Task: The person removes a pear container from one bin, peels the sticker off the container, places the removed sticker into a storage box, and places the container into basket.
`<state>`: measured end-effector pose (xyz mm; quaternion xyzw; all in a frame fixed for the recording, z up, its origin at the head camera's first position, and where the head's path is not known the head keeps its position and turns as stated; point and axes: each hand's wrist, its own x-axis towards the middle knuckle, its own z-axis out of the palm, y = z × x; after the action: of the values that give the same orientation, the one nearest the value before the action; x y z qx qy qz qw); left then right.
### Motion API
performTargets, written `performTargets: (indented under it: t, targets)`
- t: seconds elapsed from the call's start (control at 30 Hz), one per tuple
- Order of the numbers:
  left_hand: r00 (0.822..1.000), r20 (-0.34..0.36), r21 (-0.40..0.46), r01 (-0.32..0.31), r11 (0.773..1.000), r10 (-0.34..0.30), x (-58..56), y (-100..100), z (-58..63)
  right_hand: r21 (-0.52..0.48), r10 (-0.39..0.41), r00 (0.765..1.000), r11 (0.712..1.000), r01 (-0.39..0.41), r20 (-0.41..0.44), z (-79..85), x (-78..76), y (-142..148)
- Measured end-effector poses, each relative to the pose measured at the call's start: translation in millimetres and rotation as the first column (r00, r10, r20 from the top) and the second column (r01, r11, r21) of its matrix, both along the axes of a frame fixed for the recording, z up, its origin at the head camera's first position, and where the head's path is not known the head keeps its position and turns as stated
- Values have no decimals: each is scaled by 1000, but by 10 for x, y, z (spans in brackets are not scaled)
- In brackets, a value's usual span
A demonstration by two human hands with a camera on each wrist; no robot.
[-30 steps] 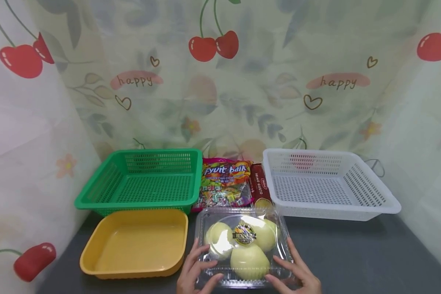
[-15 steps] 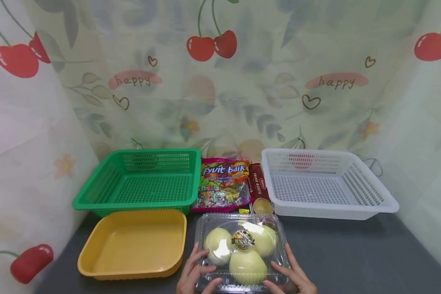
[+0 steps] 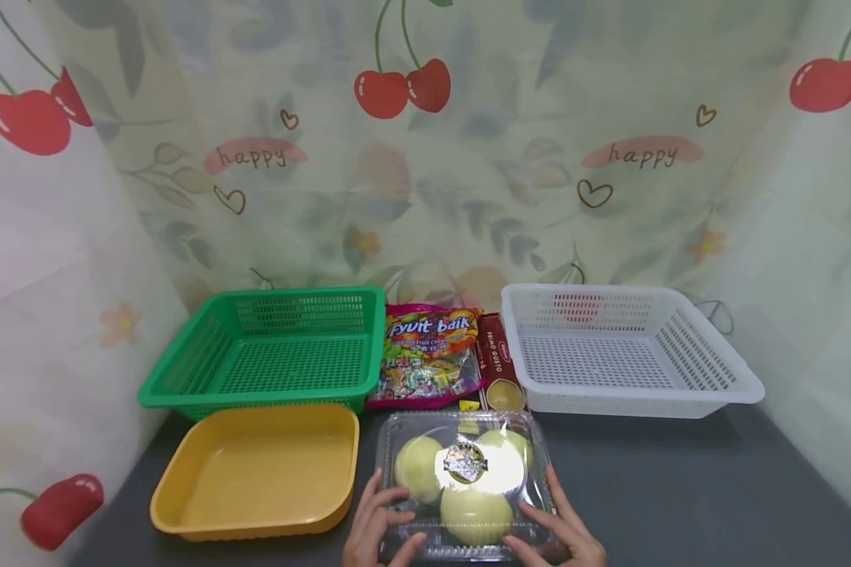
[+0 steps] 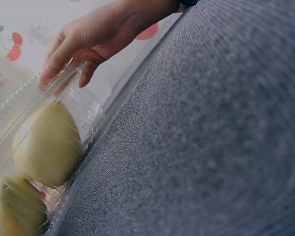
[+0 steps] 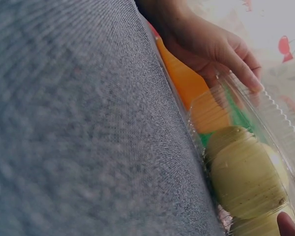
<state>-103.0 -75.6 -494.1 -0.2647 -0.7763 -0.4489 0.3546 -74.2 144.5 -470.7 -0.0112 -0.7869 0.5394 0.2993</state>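
A clear plastic clamshell box point(image 3: 390, 437) with a round label on its lid sits at the near middle in the head view. Inside lie three pale yellow-green, pear-like fruits point(image 3: 477, 516). My left hand point(image 3: 379, 524) grips the box's left side, fingertips over the lid. On the opposite side, my right hand point(image 3: 567, 528) holds it the same way. The left wrist view shows the right hand point(image 4: 88, 44) pinching the rim, above one fruit point(image 4: 49, 145). In the right wrist view the left hand point(image 5: 216, 54) pinches the other side, near the fruits point(image 5: 246, 179).
Behind the box lie a candy bag point(image 3: 429, 354), a dark red spaghetti pack point(image 3: 498, 362) and a small yellow item point(image 3: 469, 406). A green basket point(image 3: 369, 382) and yellow tray point(image 3: 347, 472) stand left, a white basket point(image 3: 631, 403) right. A patterned curtain point(image 3: 425, 228) surrounds the dark table point(image 3: 652, 488).
Both hands have brought the box slightly down and nearer the body, exposing the small yellow item and more of the spaghetti pack behind it. The glare on the lid has shifted.
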Motion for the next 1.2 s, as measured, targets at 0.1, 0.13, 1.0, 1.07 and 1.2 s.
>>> performTargets:
  t: [0.1,0.13,1.0,1.07,1.2]
  targets:
    - [1000,-28,-18,12,1000,-12,-33,-16,-29,-1,-10,1000,1000,10,25,12,7,-9]
    - [1000,-24,-22,12,1000,-13,-35,-18,-32,-2,-12,999,1000,12,31,14,9,-10]
    - [998,54,-41,-21,999,23,-20,-10,0,365,209,926,873,-322,315,587,-307,571]
    - [996,83,-44,-37,998,40,-6,-5,5,332,257,909,869,-366,329,660,-382,596]
    - [992,110,-52,-54,997,59,11,-5,17,285,377,860,831,-478,343,796,-558,639]
